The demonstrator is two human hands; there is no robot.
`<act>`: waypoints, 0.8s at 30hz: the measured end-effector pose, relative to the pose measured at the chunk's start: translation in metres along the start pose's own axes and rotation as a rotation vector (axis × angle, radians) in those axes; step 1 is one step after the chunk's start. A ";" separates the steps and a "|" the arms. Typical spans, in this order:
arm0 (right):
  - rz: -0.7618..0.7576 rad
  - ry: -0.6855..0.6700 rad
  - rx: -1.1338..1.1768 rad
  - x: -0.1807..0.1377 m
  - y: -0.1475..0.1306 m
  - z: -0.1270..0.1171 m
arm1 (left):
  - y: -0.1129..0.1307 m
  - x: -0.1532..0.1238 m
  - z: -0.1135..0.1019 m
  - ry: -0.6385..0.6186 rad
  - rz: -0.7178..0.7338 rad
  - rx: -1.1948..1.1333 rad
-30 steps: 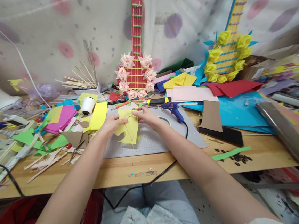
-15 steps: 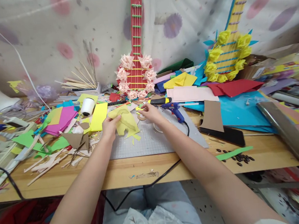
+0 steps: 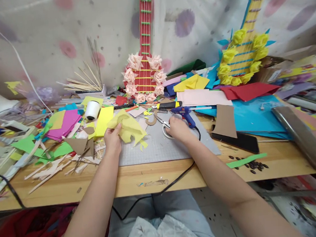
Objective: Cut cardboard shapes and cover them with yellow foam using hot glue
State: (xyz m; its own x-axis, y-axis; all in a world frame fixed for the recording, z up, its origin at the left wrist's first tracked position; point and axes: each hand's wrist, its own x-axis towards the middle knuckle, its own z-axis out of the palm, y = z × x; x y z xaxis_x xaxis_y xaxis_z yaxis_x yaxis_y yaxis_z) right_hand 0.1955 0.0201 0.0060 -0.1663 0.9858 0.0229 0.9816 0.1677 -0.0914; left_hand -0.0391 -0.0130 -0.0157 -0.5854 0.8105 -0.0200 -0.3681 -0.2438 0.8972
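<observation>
My left hand point(image 3: 112, 140) pinches the left edge of a thin yellow sheet point(image 3: 131, 131) with a cut-out, ragged lower edge. The sheet is held above the grey cutting mat point(image 3: 149, 150), and small yellow scraps lie by its lower right corner. On the mat's right side my right hand point(image 3: 177, 128) is closed around the handle of the scissors point(image 3: 165, 127), whose blades point away to the upper left. Its fingertips are partly hidden. A curved brown piece point(image 3: 151, 121) and tiny yellow bits point(image 3: 147, 112) lie near the blade tips.
A blue glue gun point(image 3: 184, 115) lies just right of my right hand, its black cord running over the table edge. Paper scraps point(image 3: 51, 166) crowd the left. A phone point(image 3: 239, 142) and dark beads point(image 3: 254, 166) are at right. Two decorated guitar shapes point(image 3: 145, 75) stand behind.
My right hand has moved right and toward me, from the tiny yellow bits to the scissors' handle. My left hand still holds the yellow sheet. The view has shifted slightly.
</observation>
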 end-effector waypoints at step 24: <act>-0.296 -0.142 0.667 0.006 0.031 -0.026 | -0.003 -0.005 -0.002 -0.178 -0.129 0.149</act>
State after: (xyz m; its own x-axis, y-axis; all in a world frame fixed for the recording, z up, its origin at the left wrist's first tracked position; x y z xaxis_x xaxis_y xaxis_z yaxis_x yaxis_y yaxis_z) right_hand 0.2270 0.0309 0.0291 -0.4695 0.8828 0.0158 0.6361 0.3505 -0.6874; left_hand -0.0362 -0.0176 -0.0196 -0.3994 0.9139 -0.0723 -0.3134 -0.0620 0.9476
